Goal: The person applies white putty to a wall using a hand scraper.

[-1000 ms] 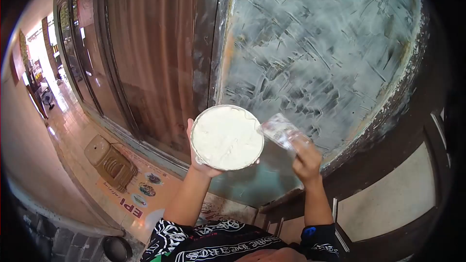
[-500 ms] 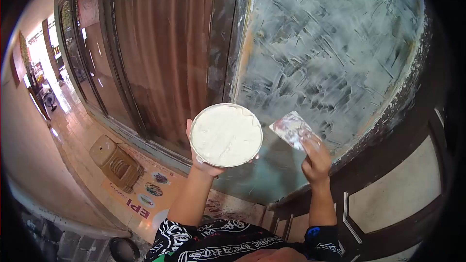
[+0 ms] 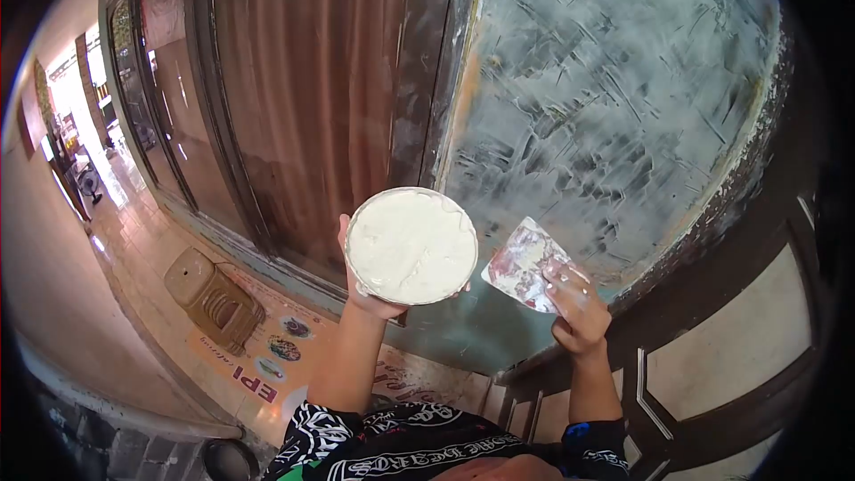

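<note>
My left hand [image 3: 372, 302] grips a round tub of white putty [image 3: 411, 245] from below and the side, its open top facing me. The putty fills it nearly to the rim. In my right hand [image 3: 581, 307] is a flat, square putty spreader [image 3: 527, 265], smeared with white and pinched between thumb and fingers. Its near corner is close to the tub's right side, with a small gap between them. Behind both hands stands a grey-green wall panel [image 3: 606, 107] covered in patchy white streaks.
Left of the panel is a dark-framed window with a brown curtain [image 3: 303, 80]. A stack of brown plastic stools [image 3: 214, 298] stands on a printed mat [image 3: 289, 338] at lower left. A dark panelled door [image 3: 726, 338] is at right. A fan [image 3: 89, 185] stands far left.
My right hand has turned the spreader and lowered it slightly, so more of its smeared face shows. The tub has shifted a touch left in view.
</note>
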